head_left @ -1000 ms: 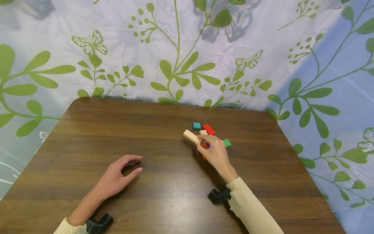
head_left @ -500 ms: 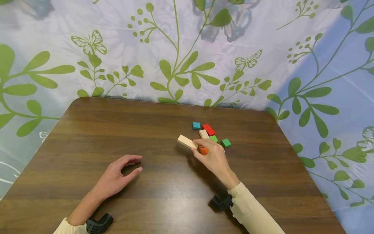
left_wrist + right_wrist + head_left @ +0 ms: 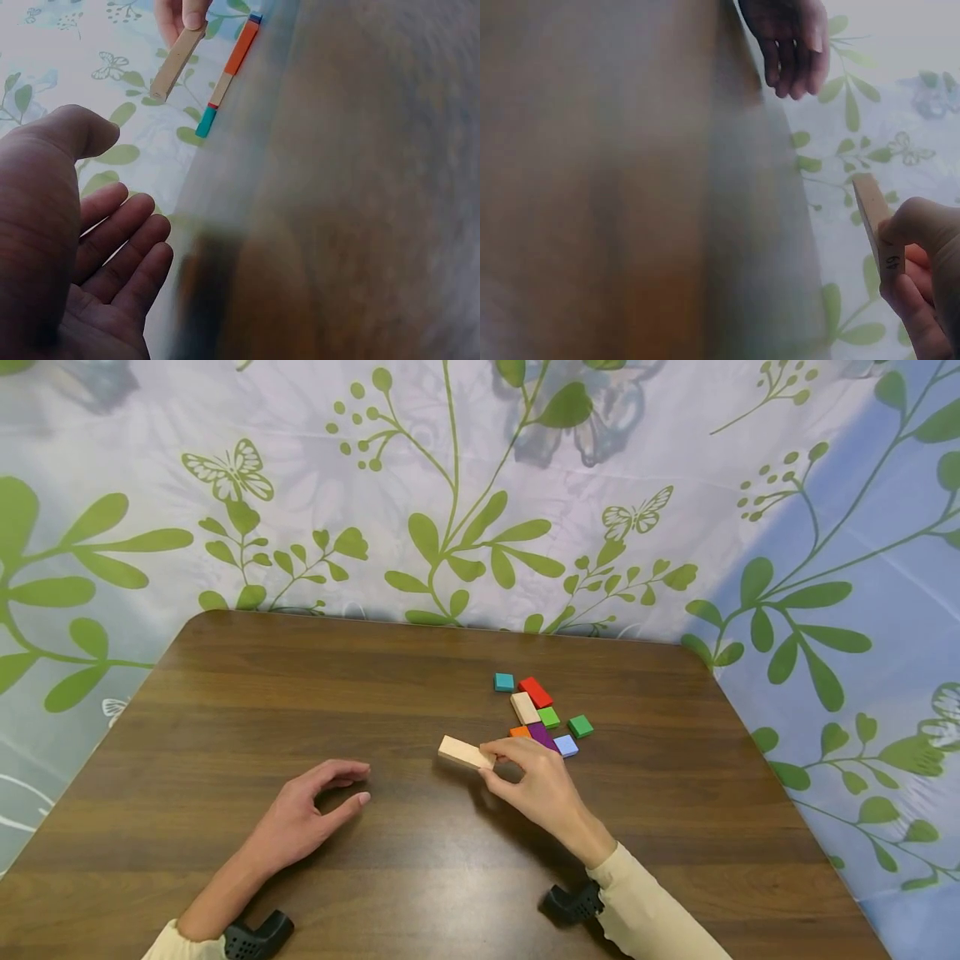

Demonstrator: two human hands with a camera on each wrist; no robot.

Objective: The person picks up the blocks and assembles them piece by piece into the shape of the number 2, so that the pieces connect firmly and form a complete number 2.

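Between thumb and fingers, my right hand [image 3: 542, 787] pinches one end of a plain wooden block [image 3: 465, 752], held above the table in front of a cluster of blocks. Seen from the right wrist, the block [image 3: 871, 208] carries dark printed figures near the thumb. My left hand [image 3: 306, 814] lies low over the table at left, holding nothing, its thumb apart from its relaxed fingers. In the left wrist view, the left palm [image 3: 112, 247] faces up the frame and the wooden block [image 3: 177, 64] hangs beyond the fingertips.
Behind the right hand lie teal [image 3: 504, 682], red [image 3: 536, 692], natural wood [image 3: 525, 708], light green [image 3: 549, 717], green [image 3: 580, 727], purple [image 3: 542, 736], orange [image 3: 519, 732] and pale blue [image 3: 566, 746] blocks. The brown table [image 3: 337, 677] meets a leaf-patterned cloth [image 3: 300, 485] at its back edge.
My right hand has drawn the wooden block left and toward me, away from the cluster, uncovering the purple and pale blue blocks. The left hand has barely moved.
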